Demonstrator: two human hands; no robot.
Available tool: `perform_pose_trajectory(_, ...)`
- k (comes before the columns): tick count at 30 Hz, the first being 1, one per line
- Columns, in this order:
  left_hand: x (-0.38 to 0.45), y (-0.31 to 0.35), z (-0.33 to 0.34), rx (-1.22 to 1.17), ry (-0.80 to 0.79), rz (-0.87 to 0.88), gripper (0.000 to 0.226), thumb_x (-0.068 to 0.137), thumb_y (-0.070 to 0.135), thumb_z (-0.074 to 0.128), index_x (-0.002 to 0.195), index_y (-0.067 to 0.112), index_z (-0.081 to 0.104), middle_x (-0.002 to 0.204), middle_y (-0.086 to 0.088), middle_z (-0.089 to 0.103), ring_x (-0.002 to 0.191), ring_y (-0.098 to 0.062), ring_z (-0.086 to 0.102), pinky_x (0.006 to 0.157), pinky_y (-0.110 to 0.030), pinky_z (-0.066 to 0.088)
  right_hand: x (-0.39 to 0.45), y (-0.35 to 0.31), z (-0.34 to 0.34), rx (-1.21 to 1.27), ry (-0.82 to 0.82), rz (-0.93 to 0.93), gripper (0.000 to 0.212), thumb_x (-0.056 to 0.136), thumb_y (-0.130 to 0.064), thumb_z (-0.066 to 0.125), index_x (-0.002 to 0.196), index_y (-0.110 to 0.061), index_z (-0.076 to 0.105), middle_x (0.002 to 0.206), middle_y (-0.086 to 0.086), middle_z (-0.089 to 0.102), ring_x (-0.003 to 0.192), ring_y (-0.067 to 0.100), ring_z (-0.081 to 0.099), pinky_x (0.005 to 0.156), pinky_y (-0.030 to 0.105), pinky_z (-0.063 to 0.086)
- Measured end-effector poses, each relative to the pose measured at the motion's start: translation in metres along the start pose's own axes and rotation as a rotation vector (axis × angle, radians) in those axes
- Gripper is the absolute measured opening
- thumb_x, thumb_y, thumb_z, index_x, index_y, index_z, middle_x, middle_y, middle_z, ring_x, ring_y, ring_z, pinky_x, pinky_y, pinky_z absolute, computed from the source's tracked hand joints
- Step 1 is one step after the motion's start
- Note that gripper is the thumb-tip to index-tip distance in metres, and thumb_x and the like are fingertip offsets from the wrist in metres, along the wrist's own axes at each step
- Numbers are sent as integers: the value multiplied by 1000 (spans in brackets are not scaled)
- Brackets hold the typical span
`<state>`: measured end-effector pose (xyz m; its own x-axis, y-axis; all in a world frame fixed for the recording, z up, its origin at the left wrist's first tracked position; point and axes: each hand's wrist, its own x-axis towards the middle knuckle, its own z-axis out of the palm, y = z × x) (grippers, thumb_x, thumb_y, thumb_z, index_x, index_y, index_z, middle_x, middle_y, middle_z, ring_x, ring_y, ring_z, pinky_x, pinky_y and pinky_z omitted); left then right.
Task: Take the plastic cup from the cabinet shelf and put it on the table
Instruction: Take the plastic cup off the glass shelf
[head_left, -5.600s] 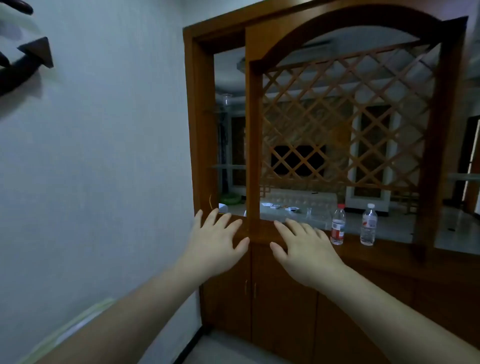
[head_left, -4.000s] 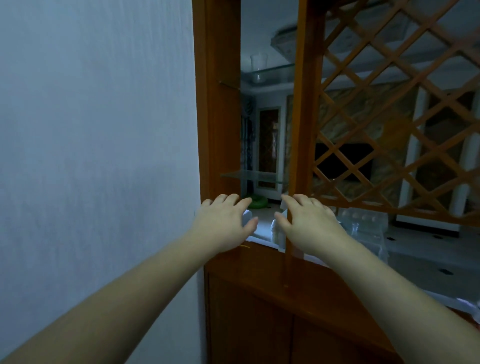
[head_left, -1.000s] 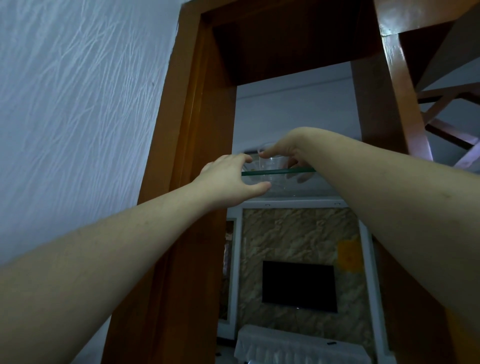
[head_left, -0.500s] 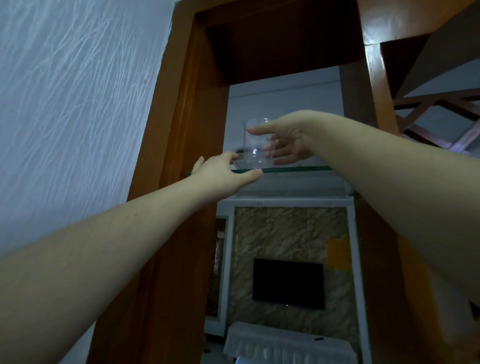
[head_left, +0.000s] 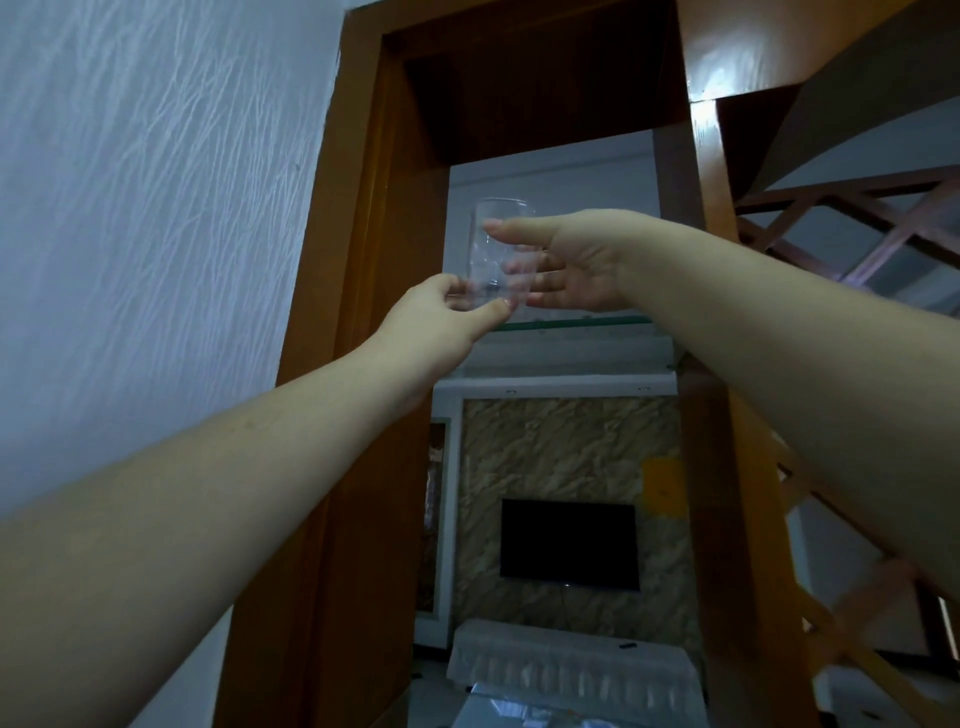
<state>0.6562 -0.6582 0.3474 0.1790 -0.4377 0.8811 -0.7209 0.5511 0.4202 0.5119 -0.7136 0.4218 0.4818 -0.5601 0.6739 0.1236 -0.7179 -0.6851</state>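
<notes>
A clear plastic cup (head_left: 500, 244) is upright in the air, a little above the glass shelf (head_left: 582, 323) of the wooden cabinet (head_left: 358, 260). My right hand (head_left: 566, 265) wraps it from the right, thumb across the front near the rim and fingers behind. My left hand (head_left: 441, 322) reaches up from below, its fingertips pinching the cup's base. The cup looks empty.
A textured white wall (head_left: 156, 208) runs along the left. A wooden lattice panel (head_left: 852, 244) is at the right of the cabinet post. Through the opening I see a dark television (head_left: 569, 544) on a marble wall and a white covered piece of furniture (head_left: 566, 670) below.
The cup has risen off the glass shelf in my right hand. My left hand has moved up from the shelf edge and taken the cup's base.
</notes>
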Motion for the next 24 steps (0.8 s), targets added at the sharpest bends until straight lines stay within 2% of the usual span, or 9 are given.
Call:
perform_pose_trajectory(4,-17,-1,-9,-105,-63,-52,58,79,49,70,126,21,54,121,-1,65,109,-12,60,92,-37,50,-17,0,5,-37,-64,20,91,64,-49,80,137,-10,43,119,13,62,108,29,62,94,44,52)
perform_pose_trajectory(6,-26,-4,-13,-161,-107,-79,55,77,50,71,123,24,56,118,0,66,106,-10,63,90,-37,52,-26,1,7,-66,-80,24,93,61,-61,78,132,-10,46,119,12,62,107,28,62,92,43,53)
perform_pose_trajectory(9,-42,-8,-13,-247,-165,-111,56,76,49,73,123,23,57,114,2,69,100,-7,66,88,-35,54,-42,5,10,-75,-74,45,78,64,-71,70,115,-14,54,116,10,63,104,26,62,84,39,55)
perform_pose_trajectory(11,-53,-10,-9,-281,-180,-121,63,72,50,75,124,22,56,112,2,70,97,-6,68,89,-36,54,-53,11,9,-67,-51,62,70,67,-69,70,110,-15,57,116,11,63,103,27,63,85,40,55)
perform_pose_trajectory(15,-80,-19,4,-409,-235,-177,68,64,49,80,122,24,57,115,0,69,103,-10,67,90,-34,54,-81,24,4,-46,-53,132,77,66,-62,74,122,-12,56,119,13,64,106,30,64,92,44,52)
perform_pose_trajectory(20,-123,-25,36,-660,-319,-319,57,70,29,82,120,20,56,111,-8,71,98,-15,70,74,-27,58,-122,60,-1,-53,22,189,82,64,-65,74,126,-14,54,115,10,65,101,25,66,91,41,53)
perform_pose_trajectory(24,-160,-20,60,-736,-401,-407,52,77,17,79,123,17,54,108,-10,74,103,-19,69,87,-32,55,-162,88,-19,-59,0,224,74,65,-65,74,121,-21,57,108,3,68,91,17,71,78,30,57)
